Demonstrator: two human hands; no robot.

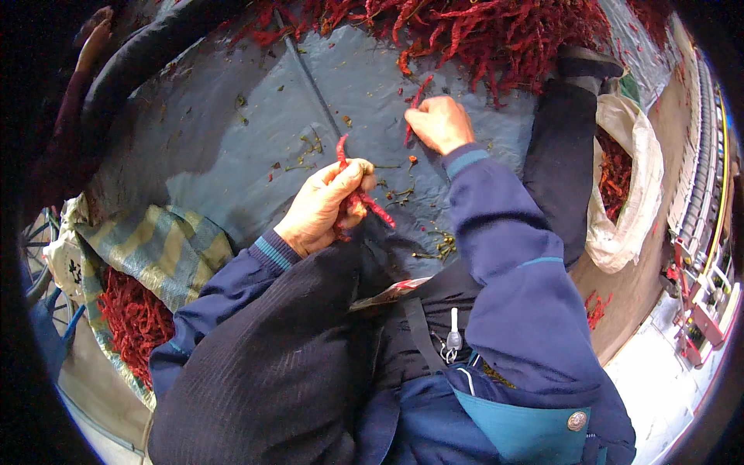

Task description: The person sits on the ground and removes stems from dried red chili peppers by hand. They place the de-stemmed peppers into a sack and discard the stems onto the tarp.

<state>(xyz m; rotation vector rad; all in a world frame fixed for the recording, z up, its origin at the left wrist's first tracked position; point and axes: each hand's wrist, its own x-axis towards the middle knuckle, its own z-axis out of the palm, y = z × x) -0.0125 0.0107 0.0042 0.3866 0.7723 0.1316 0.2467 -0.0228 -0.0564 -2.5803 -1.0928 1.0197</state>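
Several dried red chili peppers [376, 209] are gripped in my left hand [319, 203], their ends sticking out above and below the fingers. Farther out and to the right, my right hand [443, 123] has its fingers closed around one long dried chili [419, 93]. Beneath both hands spreads a grey plastic sheet [232, 174], strewn with green chili stems [442, 247] and small red scraps. A large heap of dried red chilies [482, 35] lies beyond my right hand, at the sheet's far side.
At my left a checked woven sack [168, 250] holds dried chilies [136, 325]. On the right stands a white woven sack [630, 232] with chilies inside. A thin rod or seam [311, 81] crosses the sheet. Another person's hand [96, 35] shows at upper left.
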